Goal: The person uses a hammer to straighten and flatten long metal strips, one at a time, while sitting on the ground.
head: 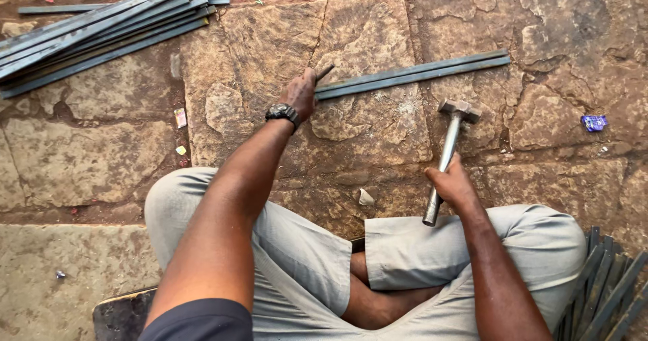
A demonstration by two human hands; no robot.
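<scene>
I sit cross-legged on a stone floor. My left hand (pixel 300 93), with a black wristwatch on its wrist, grips the near end of a long grey metal strip (pixel 413 74) that lies flat on the stone and runs off to the right. My right hand (pixel 451 182) is closed around the metal handle of a hammer (pixel 448 147). The hammer's head (pixel 460 109) hovers just below the strip, near its middle.
A pile of several long metal strips (pixel 101 27) lies at the upper left. More strips (pixel 604 294) are stacked by my right knee at the lower right. A blue wrapper (pixel 594 122) and small scraps (pixel 180 117) dot the stone floor. A dark board (pixel 121 314) sits under my left thigh.
</scene>
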